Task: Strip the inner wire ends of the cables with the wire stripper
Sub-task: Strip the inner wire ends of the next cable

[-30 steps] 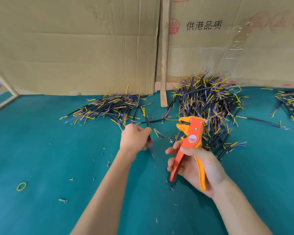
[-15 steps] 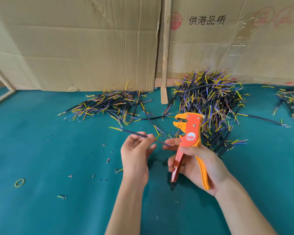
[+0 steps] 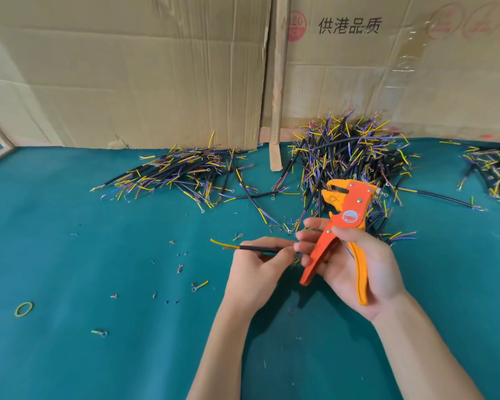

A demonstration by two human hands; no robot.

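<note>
The left hand (image 3: 256,272) pinches a short black-sheathed cable (image 3: 257,249) with thin yellow and brown inner wires fanning from its left end; it lies just left of the orange plastic-handled wire stripper (image 3: 339,226), which the right hand (image 3: 355,264) grasps by its handles, head up. The cable looks light and limp, its cores easily nicked, so holding the sheath close to the end seems wisest. Behind the stripper, heaped black cables (image 3: 352,160) crowd the green table cover (image 3: 70,255); insulation scraps (image 3: 181,267) litter its left.
</note>
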